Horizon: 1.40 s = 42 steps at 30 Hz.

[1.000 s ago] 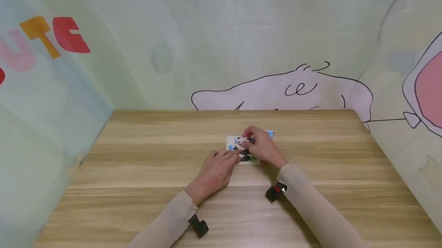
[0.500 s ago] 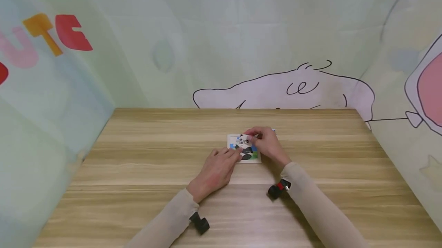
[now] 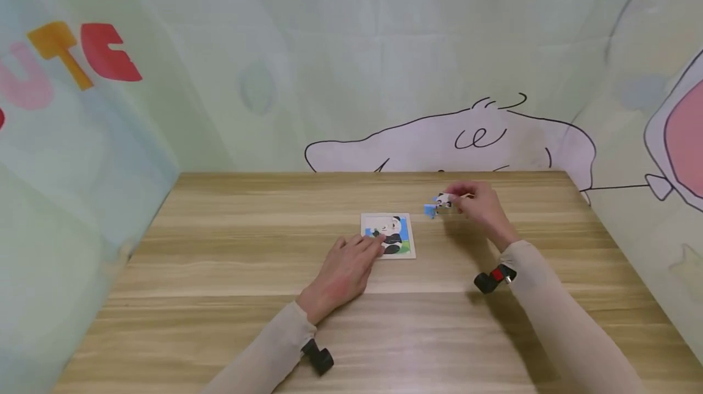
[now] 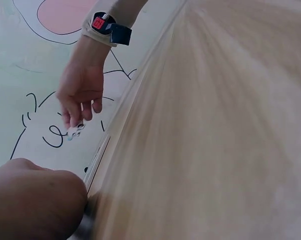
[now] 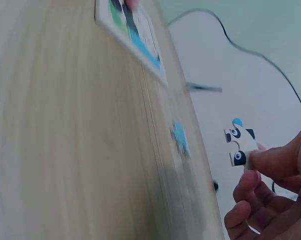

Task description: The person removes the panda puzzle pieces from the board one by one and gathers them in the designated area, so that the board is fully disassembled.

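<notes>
My left hand (image 3: 343, 269) lies over the lower left of a small panda jigsaw board (image 3: 373, 222), fingertips on the picture and part of it hidden under them. In the board, a panda body with blue and green pieces shows, while the upper left is pale and bare. Off to the board's right, my right hand (image 3: 483, 210) pinches a panda-face puzzle piece (image 5: 240, 145) between thumb and fingers, raised above the table. A loose blue puzzle piece (image 3: 430, 211) lies on the table just below and left of the held one.
The wood-grain table (image 3: 247, 229) reaches back to a printed cloth wall (image 3: 219, 77) with cartoon drawings and letters. A strapped-on black camera (image 3: 318, 357) sits at the left wrist, and another camera (image 3: 487, 282) at the right.
My right hand has lifted the panda-face piece off the board and carried it right and back, uncovering the loose blue piece. My left hand has stayed on the board.
</notes>
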Available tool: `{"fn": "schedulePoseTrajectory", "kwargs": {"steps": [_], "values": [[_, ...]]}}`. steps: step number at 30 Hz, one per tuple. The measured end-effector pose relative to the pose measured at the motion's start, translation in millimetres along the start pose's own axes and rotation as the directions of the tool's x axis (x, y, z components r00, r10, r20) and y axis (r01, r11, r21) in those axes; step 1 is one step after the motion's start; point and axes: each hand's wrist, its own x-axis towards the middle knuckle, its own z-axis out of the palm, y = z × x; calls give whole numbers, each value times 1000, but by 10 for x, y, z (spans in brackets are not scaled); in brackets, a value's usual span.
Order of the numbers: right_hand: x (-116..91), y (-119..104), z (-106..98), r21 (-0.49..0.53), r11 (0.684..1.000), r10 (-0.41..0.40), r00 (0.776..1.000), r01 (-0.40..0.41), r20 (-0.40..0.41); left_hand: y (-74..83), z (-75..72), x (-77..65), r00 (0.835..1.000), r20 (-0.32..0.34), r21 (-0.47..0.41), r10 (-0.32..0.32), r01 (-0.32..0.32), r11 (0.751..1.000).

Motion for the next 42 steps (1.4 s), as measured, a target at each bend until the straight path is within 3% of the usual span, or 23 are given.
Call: {"fn": "schedulePoseTrajectory", "kwargs": {"steps": [4,9,15,22,35,42], "values": [[24,178,-280,-45,998,41,998,-38,53,7,11,7,1000,10,0,1,-1,1000],[98,377,-498,-144,989,34,992,-16,120,13,13,27,1000,8,-9,0,0,1000],[181,485,-369,-208,977,-11,993,35,119,-3,43,-27,1000,19,-28,-24,25,999],[198,508,-283,-303,947,-90,994,104,61,-17,32,-9,1000,-2,-29,1,-1,1000],[167,545,-204,-357,916,-195,981,185,9,2,33,-14,1000,1,-22,5,-5,1000],[128,527,-178,-311,932,-219,973,189,-66,-6,14,-8,1000,11,-26,-2,3,1000]]}}
